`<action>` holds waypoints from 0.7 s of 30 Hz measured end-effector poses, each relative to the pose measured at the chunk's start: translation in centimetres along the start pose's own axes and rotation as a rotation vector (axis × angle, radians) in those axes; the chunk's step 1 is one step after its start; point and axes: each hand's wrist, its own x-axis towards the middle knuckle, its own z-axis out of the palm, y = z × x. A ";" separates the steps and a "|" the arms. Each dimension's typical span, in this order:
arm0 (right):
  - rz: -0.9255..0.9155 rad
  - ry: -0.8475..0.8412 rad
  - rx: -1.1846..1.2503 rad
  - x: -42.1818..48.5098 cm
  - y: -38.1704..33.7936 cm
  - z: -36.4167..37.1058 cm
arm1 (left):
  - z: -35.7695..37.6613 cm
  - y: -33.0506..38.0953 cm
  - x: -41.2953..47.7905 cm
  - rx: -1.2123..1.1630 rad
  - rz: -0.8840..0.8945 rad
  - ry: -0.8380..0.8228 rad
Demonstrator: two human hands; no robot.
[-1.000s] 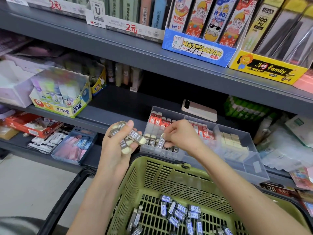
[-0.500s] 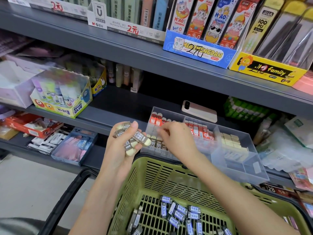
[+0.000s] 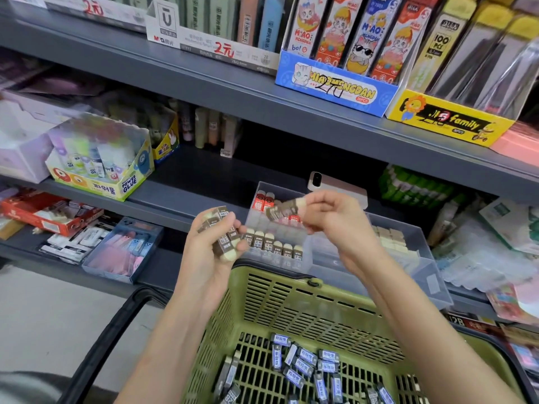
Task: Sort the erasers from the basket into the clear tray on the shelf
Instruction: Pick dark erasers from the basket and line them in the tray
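Observation:
A green plastic basket [image 3: 294,298] sits below the shelf, with several blue-labelled erasers [image 3: 306,364] on its floor. The clear tray [image 3: 420,266] stands on the shelf edge, holding a front row of brown-sleeved erasers [image 3: 274,246], red ones [image 3: 262,201] behind and cream ones [image 3: 390,239] to the right. My left hand [image 3: 213,249] is shut on a bunch of brown-sleeved erasers [image 3: 221,228] left of the tray. My right hand [image 3: 329,217] pinches one or two brown-sleeved erasers [image 3: 284,208] above the tray's left compartments.
A phone [image 3: 335,185] lies on the shelf behind the tray. A glue-stick box [image 3: 99,167] stands at the left, a blue tray [image 3: 122,252] on the lower shelf. The upper shelf [image 3: 233,91] overhangs. The basket's black handle [image 3: 99,348] hangs at the left.
My right hand rose from the tray's front row and now holds erasers above the tray. My left hand, still holding its bunch, shifted slightly toward the tray.

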 end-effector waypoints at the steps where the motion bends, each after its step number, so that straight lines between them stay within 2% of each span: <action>1: -0.017 0.002 -0.221 0.3 0.1 -0.2 | 0.0 0.0 0.0 -0.020 -0.010 0.002; 3: -0.038 -0.070 -0.612 0.7 0.7 -0.1 | 0.0 0.1 -0.1 -0.033 -0.019 -0.001; 4: -0.045 -0.103 -0.717 0.7 1.0 0.0 | 0.0 0.1 -0.1 -0.029 -0.023 -0.003; 10: 0.038 -0.101 -0.670 1.1 1.6 1.0 | 0.1 0.1 -0.1 -0.004 -0.026 -0.004; 15: -0.053 -0.030 -0.905 1.2 2.8 2.1 | 0.2 0.2 -0.3 0.010 -0.041 -0.014; 21: -0.164 -0.062 -1.100 1.3 3.9 2.9 | 0.7 0.2 -0.5 0.030 -0.037 -0.012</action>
